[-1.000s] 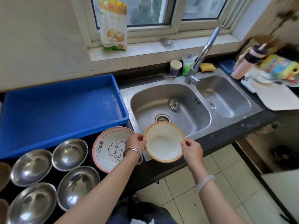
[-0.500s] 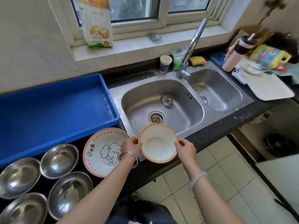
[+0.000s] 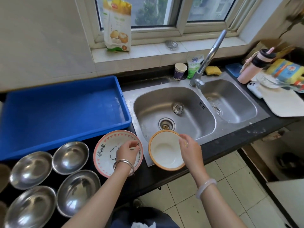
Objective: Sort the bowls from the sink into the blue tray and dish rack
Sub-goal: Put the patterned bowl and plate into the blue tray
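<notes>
- Sitting on the front edge of the counter, half over the sink (image 3: 256, 127) rim, the orange-rimmed bowl (image 3: 166, 151) lies mouth up, just beside the pink elephant bowl (image 3: 107, 153) to its left.
- The right hand (image 3: 190, 149) hangs over the orange-rimmed bowl's right rim, fingers loosely curled and pinched on nothing that I can see; whether a fingertip grazes the rim, I cannot tell.
- The left hand (image 3: 127, 151) hovers over the pink elephant bowl's right side, thumb and fingers near each other but clamped on nothing (it may brush the rim; too fine to tell).
- The blue tray (image 3: 65, 116) sits empty toward the counter's back-left, so any move there runs leftward and away from the body; the left hand is the nearer one.
- Four steel bowls (image 3: 70, 157) crowd the counter's front-left corner, below the tray's front wall.
- No dish rack shows in view.
- Both sink basins look empty, so sorting seems to start from the counter.
</notes>
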Demonstrator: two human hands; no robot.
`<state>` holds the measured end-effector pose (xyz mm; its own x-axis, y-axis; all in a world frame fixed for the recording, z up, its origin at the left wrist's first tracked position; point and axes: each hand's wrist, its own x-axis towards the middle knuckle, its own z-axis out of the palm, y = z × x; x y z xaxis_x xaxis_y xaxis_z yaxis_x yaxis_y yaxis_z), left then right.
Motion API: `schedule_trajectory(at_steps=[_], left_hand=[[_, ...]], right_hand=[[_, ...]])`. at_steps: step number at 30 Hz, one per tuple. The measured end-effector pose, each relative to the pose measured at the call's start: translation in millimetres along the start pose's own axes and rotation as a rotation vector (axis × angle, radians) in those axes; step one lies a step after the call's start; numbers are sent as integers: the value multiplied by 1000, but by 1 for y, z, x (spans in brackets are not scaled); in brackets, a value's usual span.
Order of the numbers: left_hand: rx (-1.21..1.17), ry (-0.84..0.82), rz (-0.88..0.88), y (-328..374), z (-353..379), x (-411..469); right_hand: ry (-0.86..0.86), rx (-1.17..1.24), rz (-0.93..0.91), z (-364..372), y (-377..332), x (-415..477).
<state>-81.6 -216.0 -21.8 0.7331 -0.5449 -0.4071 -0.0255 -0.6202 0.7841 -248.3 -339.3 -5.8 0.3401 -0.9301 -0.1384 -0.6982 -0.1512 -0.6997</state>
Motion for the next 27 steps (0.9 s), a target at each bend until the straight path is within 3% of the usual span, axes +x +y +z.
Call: schedule_trajectory(at_steps=[7,13,19,27], left_hand=[[231,237,-132,-30,-52,1],[42,193,-250,-43,-65,0],[-44,220,-351,-54,-68,6],[-265,377,-357,-61,-90,9]], right_hand=[[-408,-218,-248,71,-69,14],[-625,-480,-310,113,-91,33],[-689,-481,-346,125,-97,55],[-790,-211,-187,109,-106,59]])
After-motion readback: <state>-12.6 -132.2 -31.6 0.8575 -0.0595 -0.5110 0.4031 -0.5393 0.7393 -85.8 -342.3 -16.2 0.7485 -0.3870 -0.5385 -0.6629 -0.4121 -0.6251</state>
